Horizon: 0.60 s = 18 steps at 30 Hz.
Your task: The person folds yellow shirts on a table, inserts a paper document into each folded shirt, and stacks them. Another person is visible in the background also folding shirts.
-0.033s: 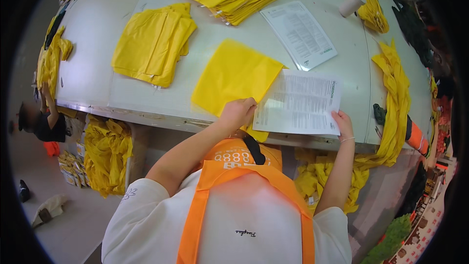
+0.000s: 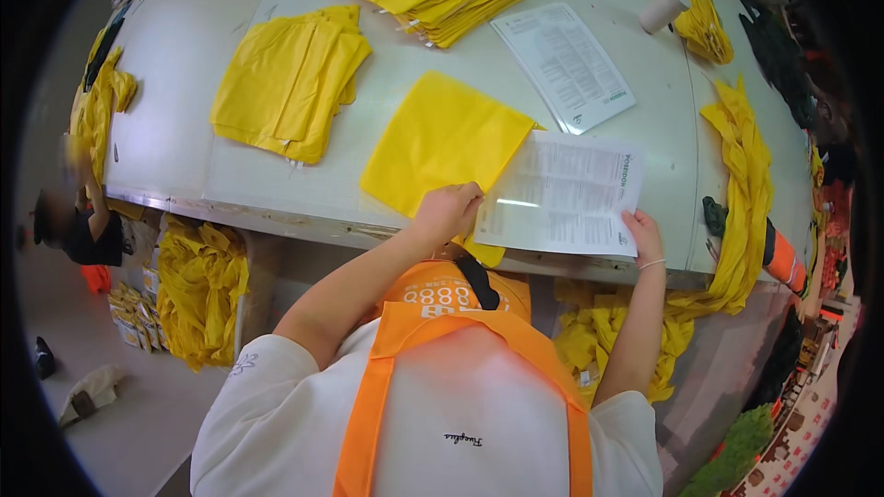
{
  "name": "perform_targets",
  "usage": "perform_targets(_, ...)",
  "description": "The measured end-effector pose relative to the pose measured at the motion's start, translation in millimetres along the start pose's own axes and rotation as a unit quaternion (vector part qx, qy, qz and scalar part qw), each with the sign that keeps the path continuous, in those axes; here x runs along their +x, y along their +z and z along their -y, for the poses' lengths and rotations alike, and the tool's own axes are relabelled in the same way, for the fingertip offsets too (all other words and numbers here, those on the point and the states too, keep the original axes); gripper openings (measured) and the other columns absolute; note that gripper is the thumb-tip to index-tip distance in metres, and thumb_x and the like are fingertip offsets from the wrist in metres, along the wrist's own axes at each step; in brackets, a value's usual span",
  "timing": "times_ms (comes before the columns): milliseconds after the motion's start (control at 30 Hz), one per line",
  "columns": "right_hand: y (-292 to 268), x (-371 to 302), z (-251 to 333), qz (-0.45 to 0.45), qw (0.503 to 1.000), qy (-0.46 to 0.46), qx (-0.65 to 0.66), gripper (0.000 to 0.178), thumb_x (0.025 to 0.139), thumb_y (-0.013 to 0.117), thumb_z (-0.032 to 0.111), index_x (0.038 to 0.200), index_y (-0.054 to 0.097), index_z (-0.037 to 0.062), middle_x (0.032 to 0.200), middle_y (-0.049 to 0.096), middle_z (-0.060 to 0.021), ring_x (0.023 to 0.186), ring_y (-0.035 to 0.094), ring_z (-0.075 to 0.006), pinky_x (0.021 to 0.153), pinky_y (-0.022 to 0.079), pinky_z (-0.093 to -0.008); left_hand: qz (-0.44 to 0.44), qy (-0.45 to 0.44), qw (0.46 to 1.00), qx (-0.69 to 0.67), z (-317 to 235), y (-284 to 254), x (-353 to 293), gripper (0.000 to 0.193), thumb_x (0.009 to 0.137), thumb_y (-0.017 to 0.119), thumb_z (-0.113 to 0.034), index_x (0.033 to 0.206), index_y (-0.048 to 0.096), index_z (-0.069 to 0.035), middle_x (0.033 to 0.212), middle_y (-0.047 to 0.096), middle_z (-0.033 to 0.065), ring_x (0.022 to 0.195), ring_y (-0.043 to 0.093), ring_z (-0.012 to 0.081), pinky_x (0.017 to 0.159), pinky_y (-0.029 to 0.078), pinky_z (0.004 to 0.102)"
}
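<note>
A folded yellow piece of thin, smooth material (image 2: 440, 133) lies at the table's near edge. Against its right side is a white printed sheet (image 2: 571, 189) with a glossy, see-through surface over part of it; whether that is a plastic sleeve I cannot tell. My left hand (image 2: 446, 213) is closed in a pinch at the yellow piece's near right edge, where it meets the sheet. At the sheet's right edge, my right hand (image 2: 646, 236) grips the border between thumb and fingers. A yellow flap (image 2: 483, 251) hangs below my left hand.
Folded yellow stacks (image 2: 290, 83) lie at left and far middle. Beyond my work is a printed sheet pile (image 2: 564, 64). A white roll (image 2: 664, 9) stands far right. Yellow material (image 2: 741, 193) drapes over the right edge. A filled bin (image 2: 203, 290) and a person (image 2: 92, 230) are left.
My right hand and the sheet's right end have shifted very slightly left. A bright glare shows on the sheet's surface. The person at far left has moved a hand.
</note>
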State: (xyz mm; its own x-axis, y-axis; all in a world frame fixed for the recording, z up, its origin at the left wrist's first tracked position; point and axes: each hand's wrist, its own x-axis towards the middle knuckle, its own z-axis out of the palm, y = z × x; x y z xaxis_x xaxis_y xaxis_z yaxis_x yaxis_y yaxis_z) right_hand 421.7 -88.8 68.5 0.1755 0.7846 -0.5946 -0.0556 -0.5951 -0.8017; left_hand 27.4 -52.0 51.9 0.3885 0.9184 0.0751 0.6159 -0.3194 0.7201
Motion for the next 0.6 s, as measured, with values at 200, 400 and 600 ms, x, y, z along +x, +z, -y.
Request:
perform_targets(200, 125, 18, -61, 0.053, 0.994, 0.015, 0.089, 0.024, 0.089, 0.057, 0.012, 0.108, 0.058, -0.0015, 0.096, 0.064, -0.0070, 0.078, 0.061, -0.0132, 0.074, 0.052, -0.0289, -0.002, 0.033, 0.999, -0.019, -4, 15, 8, 0.014, 0.086, 0.055, -0.021, 0.087, 0.053, -0.008, 0.074, 0.062, 0.0130, 0.068, 0.060, 0.0324, 0.059, 0.047, 0.0411)
perform_targets(400, 204, 10, -55, 0.120, 0.987, 0.019, 0.106, 0.022, 0.090, 0.055, 0.010, 0.109, 0.057, -0.0002, 0.096, 0.063, -0.0059, 0.081, 0.062, -0.0129, 0.071, 0.053, -0.0277, -0.008, -0.024, 0.999, -0.020, 17, 18, -1, 0.011, 0.086, 0.053, -0.017, 0.089, 0.053, -0.007, 0.076, 0.062, 0.0146, 0.071, 0.060, 0.0336, 0.061, 0.047, 0.0422)
perform_targets(600, 175, 16, -34, 0.133, 0.988, 0.043, 0.066, 0.021, 0.090, 0.053, 0.010, 0.108, 0.057, 0.0005, 0.098, 0.063, -0.0062, 0.081, 0.064, -0.0147, 0.069, 0.054, -0.0280, -0.125, 0.013, 0.991, 0.037, 23, -1, 0, 0.007, 0.085, 0.054, -0.013, 0.089, 0.052, -0.007, 0.108, 0.056, 0.0167, 0.103, 0.052, 0.0330, 0.085, 0.041, 0.0458)
